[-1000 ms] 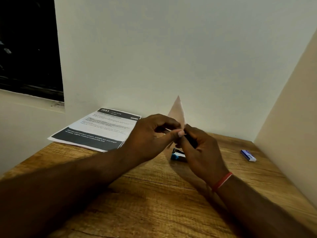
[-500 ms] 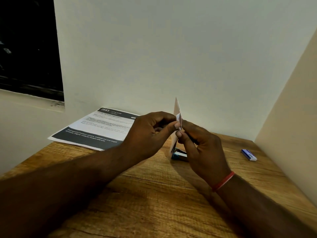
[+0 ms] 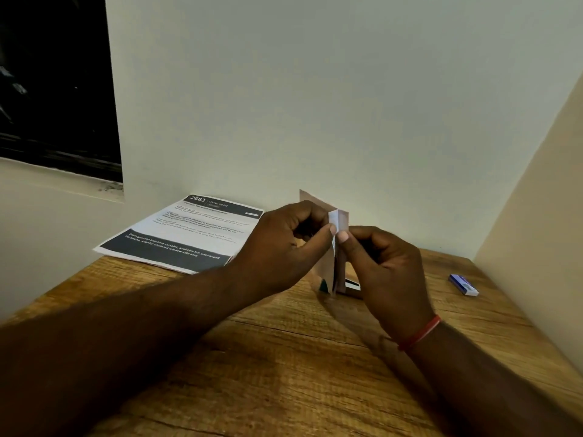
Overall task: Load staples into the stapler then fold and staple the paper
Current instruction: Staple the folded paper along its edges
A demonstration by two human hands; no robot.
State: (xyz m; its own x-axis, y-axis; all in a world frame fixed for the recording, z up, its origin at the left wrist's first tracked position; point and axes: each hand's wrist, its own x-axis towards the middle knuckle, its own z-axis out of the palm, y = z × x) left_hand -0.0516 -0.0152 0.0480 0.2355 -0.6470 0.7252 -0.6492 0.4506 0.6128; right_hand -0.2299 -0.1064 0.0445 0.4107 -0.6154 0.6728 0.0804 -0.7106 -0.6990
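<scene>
Above table [image 3: 284,373], left hand [image 3: 284,244] and right hand [image 3: 388,266] both pinch folded paper [image 3: 339,216] upright: folding step underway. Next, likely: sharpen crease, then reach stapler [image 3: 351,283] just behind.

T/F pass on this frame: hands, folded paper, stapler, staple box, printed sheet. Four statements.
1. The left hand and right hand both pinch the folded paper. True.
2. The staple box sits in the right hand. False: it lies on the table, off to the right, apart from both hands.
3. The printed sheet lies flat at the table's far left. True.
4. The stapler is clamped on the paper. False: it lies on the table, partly hidden by the right hand.
</scene>
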